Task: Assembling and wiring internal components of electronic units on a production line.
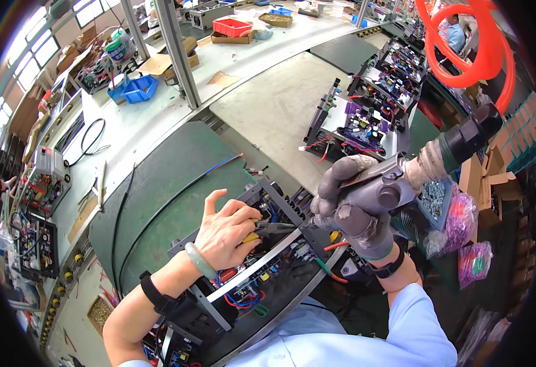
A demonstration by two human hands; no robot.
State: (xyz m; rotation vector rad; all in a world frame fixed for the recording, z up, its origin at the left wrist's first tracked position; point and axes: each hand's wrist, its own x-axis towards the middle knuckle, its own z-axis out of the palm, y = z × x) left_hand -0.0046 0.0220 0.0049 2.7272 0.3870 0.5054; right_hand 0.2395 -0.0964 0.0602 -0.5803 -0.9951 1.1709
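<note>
My bare left hand is closed round the yellow handles of pliers. Their dark jaws point right, over the edge of an open metal chassis with circuit boards and wires inside. In my right hand, covered by a grey glove, is a pneumatic screwdriver, tilted with its black rear end up and to the right. The driver's front end is close to the plier jaws at the chassis's right side. Whatever small part may be between the jaws is too small to make out.
Red coiled air hose hangs at the upper right. Several open circuit-board units stand on the line ahead. A black cable lies across the green mat. Beside my right arm are a blue bin of small parts and purple bagged parts.
</note>
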